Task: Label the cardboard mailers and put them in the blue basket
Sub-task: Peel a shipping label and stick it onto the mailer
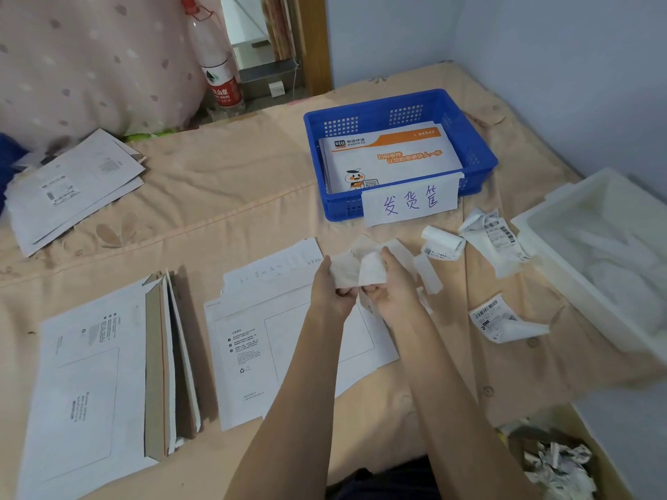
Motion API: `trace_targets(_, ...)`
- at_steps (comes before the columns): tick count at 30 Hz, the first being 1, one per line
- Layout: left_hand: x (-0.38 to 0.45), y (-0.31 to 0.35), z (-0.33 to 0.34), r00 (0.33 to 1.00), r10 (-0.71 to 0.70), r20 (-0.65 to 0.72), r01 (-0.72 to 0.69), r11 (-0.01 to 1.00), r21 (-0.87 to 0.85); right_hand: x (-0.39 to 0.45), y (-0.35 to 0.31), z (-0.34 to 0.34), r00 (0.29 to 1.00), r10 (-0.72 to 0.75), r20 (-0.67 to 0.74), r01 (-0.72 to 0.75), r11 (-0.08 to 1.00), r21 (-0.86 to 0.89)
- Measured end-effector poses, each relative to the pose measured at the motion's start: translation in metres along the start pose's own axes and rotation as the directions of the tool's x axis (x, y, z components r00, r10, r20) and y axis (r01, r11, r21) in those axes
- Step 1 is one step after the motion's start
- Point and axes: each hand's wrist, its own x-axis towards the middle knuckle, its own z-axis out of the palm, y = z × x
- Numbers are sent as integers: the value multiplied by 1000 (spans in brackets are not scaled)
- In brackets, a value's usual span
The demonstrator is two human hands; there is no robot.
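White paper fills both hands. The left hand (334,283) and the right hand (388,286) sit close together, and each one pinches part of a label sheet (361,270). It looks like they are peeling the sticky part off its backing, but I cannot tell how far that has got.

Right under the hands lies a flat cardboard mailer (285,333) on the bed (234,196). Its long side runs from near the person's left side up toward the hands. The empty box printed on it sits just below the hands, so I think the label only has to come straight down. Both hands are about as near to it.

More mailers (108,384) wait in a pile to the left. Loose labels (494,236) lie to the right.

The blue basket (469,146) sits past the hands, a bit to the right. It holds a white and orange mailer (389,157) lying flat, maybe with more under it. A white tub (541,225) is far right, with something pale inside that I cannot make out.
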Motion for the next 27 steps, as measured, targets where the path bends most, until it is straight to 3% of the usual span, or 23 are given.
trace_targets(4, 10, 0, -14, 999, -32, 10, 31, 999, 7, 2, -3, -4, 999, -10, -36, 7, 996, -91)
trace_targets(6, 6, 1, -14, 1000, 18, -25, -14, 984, 180, 6, 1, -6, 997, -58, -53, 47, 983, -177)
trace_targets(9, -4, -5, -6, 991, 129, -40, -81, 803, 591, 9, 7, -4, 993, -104, -59, 81, 948, -308)
trace_targets(12, -4, -11, -4, 971, 239, -3, -168, 692, 702, 8, 9, -4, 994, -98, -40, 82, 950, -300)
trace_targets(15, 2, -9, -8, 976, 205, 71, -204, 754, 625, 6, 7, -8, 999, 35, 36, -33, 998, -51)
trace_targets(19, 9, -9, -11, 988, 69, 142, -125, 888, 442, 4, 8, -10, 977, 139, 161, -169, 967, 189)
trace_targets(24, 7, -12, -6, 989, -46, 139, 18, 980, 196, 6, 7, -8, 965, 167, 205, -229, 914, 335)
trace_targets(27, 8, -14, -3, 987, -76, 138, 55, 987, 151, 8, 6, -10, 962, 187, 198, -255, 874, 413)
